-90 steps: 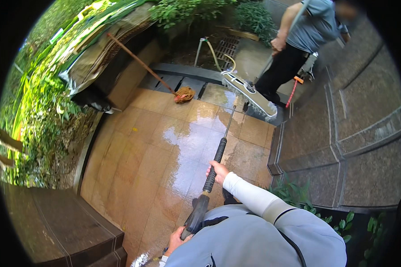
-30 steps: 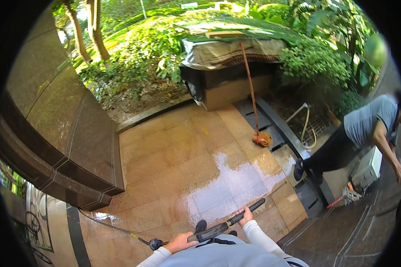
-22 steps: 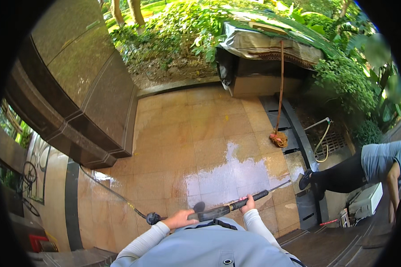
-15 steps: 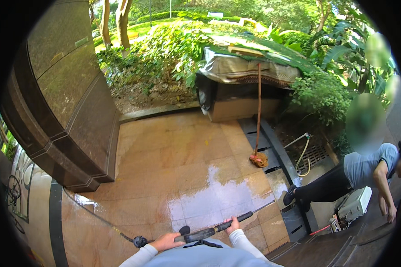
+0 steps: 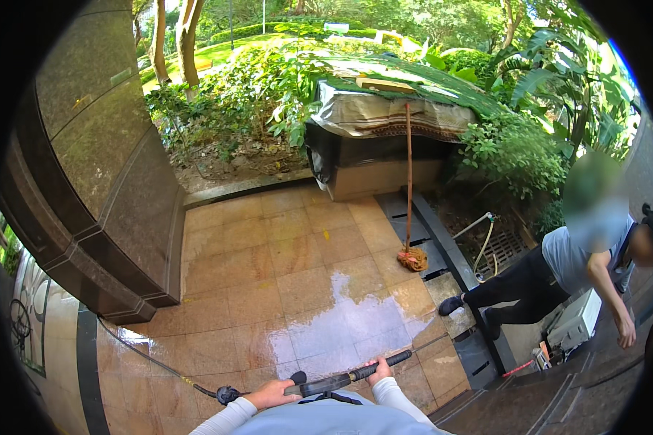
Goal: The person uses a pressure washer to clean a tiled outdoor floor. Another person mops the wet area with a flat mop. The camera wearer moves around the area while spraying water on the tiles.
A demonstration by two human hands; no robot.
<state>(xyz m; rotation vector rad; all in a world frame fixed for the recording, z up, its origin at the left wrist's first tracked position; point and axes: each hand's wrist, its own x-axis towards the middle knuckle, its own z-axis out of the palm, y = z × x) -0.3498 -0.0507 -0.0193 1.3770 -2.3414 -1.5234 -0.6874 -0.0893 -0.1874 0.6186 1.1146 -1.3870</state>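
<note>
Across the front of my body lies a black pressure washer gun point(image 5: 329, 383), its thin metal lance pointing to the right. My left hand point(image 5: 272, 394) is closed around the rear of it, close to where a dark hose point(image 5: 152, 359) joins. Farther along, my right hand point(image 5: 379, 371) wraps the front part of the grip, below the lance. Beneath the gun, the tiled floor point(image 5: 268, 272) is wet and a bright puddle reflects light. No spray can be made out at the lance tip.
A mop point(image 5: 411, 259) leans on a covered box-like structure point(image 5: 388, 177). Right of it run a dark drain channel point(image 5: 437, 254) and a yellowish hose point(image 5: 487, 246). Another person point(image 5: 530, 279) stands at the right beside a white machine point(image 5: 573, 319). A stone pillar point(image 5: 109, 167) rises at left.
The view has shifted slightly, so the surroundings sit a little farther left. The other person at the right has moved a foot and an arm. My grip on the pressure washer gun is unchanged.
</note>
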